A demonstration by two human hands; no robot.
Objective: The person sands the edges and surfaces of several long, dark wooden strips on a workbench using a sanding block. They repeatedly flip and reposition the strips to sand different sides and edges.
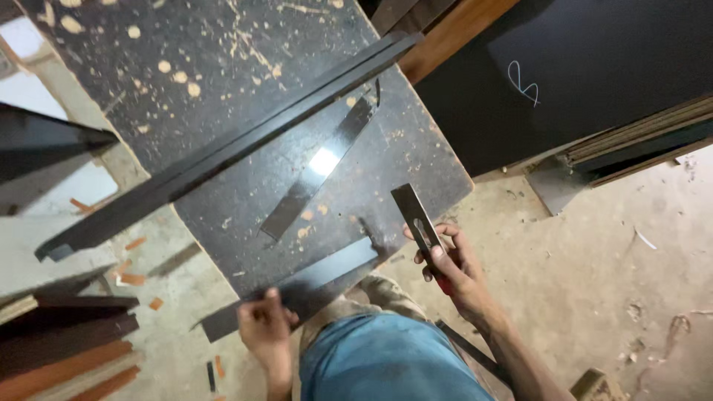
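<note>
While the left hand (264, 327) pinches the near end of a thin dark strip of laminate (297, 286), the right hand (453, 267) is closed around a long flat metal hand plane (417, 219), fingers wrapped over its rear part. That strip lies along the near edge of the dusty black board (245, 111) that serves as the work surface; its long axis runs from the lower left, where it overhangs the near corner, up and to the right toward the plane. The plane sits just off the board's near right edge, its long axis tilted, the free end pointing up and slightly left, away from the person. A second glossy dark strip (319, 167) lies on the middle of the board, running diagonally from near the strip in hand up toward the far right corner. Beyond it a long black square-edged bar (223, 152) crosses the whole board on a similar diagonal and overhangs the left edge. Stacked brown and dark wooden slats (67, 349) lie on the floor beside the left edge, and a large black sheet (594, 67) leans past the right edge.
</note>
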